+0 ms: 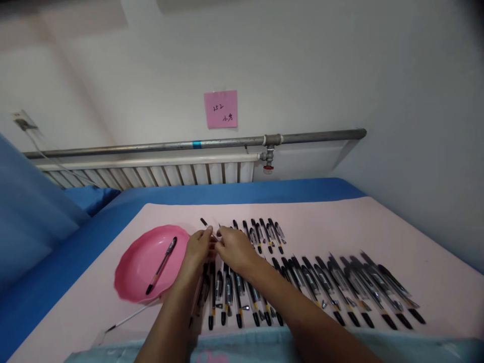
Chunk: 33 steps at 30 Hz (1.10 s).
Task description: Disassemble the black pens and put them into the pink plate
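Note:
My left hand (197, 249) and my right hand (235, 248) meet over the pink sheet (340, 227), fingers pinched on a thin clear pen (206, 224) whose black tip pokes out to the upper left. Below and beside the hands lie rows of several black-and-clear pens (340, 287). A shorter row of pens (264, 233) lies just right of my right hand. A pink dish (130, 272) to the left of my left hand holds one assembled black pen (162, 265).
A thin white refill (128, 317) lies near the sheet's front left edge. Blue bedding (56, 262) surrounds the sheet. Behind are a radiator (151, 174), a grey pipe (189, 144) and a pink note (221, 109) on the wall.

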{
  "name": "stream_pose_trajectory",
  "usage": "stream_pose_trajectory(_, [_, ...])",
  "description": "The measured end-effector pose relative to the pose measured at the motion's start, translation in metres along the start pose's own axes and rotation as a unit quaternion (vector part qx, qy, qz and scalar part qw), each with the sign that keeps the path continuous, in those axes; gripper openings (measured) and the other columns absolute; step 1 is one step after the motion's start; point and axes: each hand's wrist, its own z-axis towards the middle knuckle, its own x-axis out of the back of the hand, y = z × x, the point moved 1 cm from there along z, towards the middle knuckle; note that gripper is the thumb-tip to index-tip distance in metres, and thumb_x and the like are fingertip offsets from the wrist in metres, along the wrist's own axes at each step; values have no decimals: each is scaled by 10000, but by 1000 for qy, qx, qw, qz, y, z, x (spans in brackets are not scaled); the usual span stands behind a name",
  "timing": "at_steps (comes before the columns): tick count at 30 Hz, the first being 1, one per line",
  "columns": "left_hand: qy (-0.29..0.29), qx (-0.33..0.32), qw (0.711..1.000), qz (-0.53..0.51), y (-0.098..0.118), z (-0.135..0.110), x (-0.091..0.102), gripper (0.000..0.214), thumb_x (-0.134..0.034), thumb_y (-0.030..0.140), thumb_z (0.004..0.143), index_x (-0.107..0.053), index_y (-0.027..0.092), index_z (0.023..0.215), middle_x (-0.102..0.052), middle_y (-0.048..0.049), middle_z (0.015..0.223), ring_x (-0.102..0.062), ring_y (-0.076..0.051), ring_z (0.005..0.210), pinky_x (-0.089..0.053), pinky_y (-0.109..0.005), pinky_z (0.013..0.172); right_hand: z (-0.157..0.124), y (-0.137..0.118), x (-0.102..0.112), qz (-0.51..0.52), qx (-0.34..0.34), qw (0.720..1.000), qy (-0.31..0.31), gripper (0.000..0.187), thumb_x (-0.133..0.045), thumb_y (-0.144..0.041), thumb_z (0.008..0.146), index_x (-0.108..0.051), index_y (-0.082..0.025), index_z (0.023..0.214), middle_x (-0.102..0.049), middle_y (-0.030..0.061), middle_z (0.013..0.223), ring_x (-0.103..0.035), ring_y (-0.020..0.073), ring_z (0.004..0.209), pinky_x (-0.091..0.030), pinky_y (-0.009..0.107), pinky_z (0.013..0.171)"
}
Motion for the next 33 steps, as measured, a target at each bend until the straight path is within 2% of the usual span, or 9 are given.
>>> stream_pose_trajectory(4, [38,-54,992,-103,14,-2,3,309,-611,384,626,-579,111,766,-598,-38,634,-551,-128,547,-426,-243,514,4,4,2,76,22,997,-5,219,-406,-225,825,-578,-170,948,-666,54,872,-595,138,767,-374,216,644])
stream_pose_trajectory(8, [69,-82,991,-75,24,-6,8,283,-558,357,677,-566,132,849,-546,7,602,-428,-63,416,-326,-188,400,7,18,3,-56,-25,998,-6,239,-351,-169,840,-574,-150,925,-651,94,888,-594,179,816,-373,254,667])
stream_pose_trajectory(11, [55,-73,995,-33,26,-10,8,323,-505,397,721,-563,164,937,-509,31,576,-327,-45,362,-216,-173,346,4,19,-2,-104,-26,994,-39,221,-391,-115,790,-568,-140,920,-648,119,880,-607,215,796,-379,277,640])
stream_pose_trajectory(18, [3,-68,997,28,23,-12,3,398,-458,482,746,-581,202,1002,-447,50,524,-307,-50,358,-192,-174,346,-3,4,-14,-90,-21,993,-78,293,-467,-42,687,-551,-118,957,-654,138,866,-624,232,785,-406,289,646])
stream_pose_trajectory(24, [-44,-59,997,-8,27,-14,1,380,-506,482,720,-580,200,963,-413,69,484,-258,-33,330,-139,-164,339,12,18,1,25,-90,996,10,200,-438,-166,749,-558,-134,906,-645,99,832,-605,185,767,-424,266,639])
stream_pose_trajectory(26, [-74,-43,996,-29,28,-15,-1,372,-537,479,699,-577,191,932,-419,70,498,-243,-24,323,-116,-160,337,17,26,10,226,-139,961,75,170,-454,-194,720,-545,-158,859,-620,29,697,-579,138,618,-414,229,531])
stream_pose_trajectory(29, [-129,-32,990,-43,29,-20,-4,371,-569,467,682,-573,184,921,-449,62,535,-243,-12,322,-97,-160,338,21,32,21,536,-164,815,148,67,-475,-202,671,-483,-174,731,-525,-42,542,-487,88,447,-325,179,371])
stream_pose_trajectory(31, [-154,-34,986,-45,30,-23,-6,363,-573,462,685,-572,183,917,-456,59,542,-250,-10,324,-95,-161,340,21,31,24,632,-157,739,170,59,-495,-204,651,-453,-175,680,-508,-51,528,-480,77,445,-299,156,343])
stream_pose_trajectory(33, [-164,-37,985,-42,31,-26,-8,351,-572,458,689,-569,182,905,-453,59,535,-255,-11,326,-99,-162,341,20,28,25,671,-146,705,175,72,-514,-204,643,-455,-172,669,-518,-49,537,-491,73,462,-307,143,342])
